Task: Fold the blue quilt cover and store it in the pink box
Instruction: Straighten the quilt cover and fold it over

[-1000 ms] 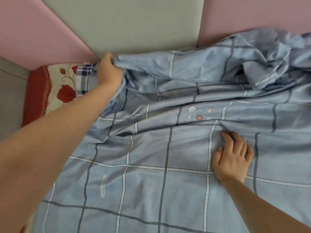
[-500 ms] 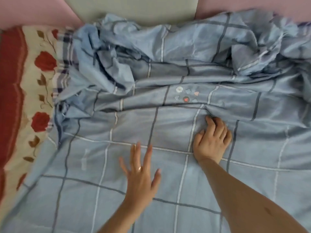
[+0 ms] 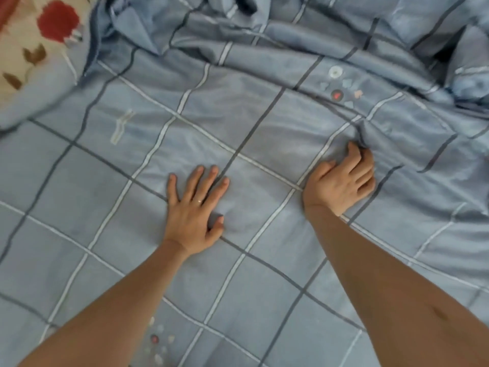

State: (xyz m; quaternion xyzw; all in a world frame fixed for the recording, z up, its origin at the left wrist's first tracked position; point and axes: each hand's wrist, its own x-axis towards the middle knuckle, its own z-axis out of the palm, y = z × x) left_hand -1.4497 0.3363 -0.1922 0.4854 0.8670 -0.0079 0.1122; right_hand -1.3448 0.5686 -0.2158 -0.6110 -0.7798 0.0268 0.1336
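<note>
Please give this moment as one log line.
left hand: flat on quilt cover | right hand: fingers curled, gripping it | far edge: crumpled

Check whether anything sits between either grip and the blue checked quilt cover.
Nothing visible does. The left grip lies flat on the blue checked fabric quilt cover; the right grip curls its fingers into a crease of it. The pink box is out of view, so the route there cannot be judged.
</note>
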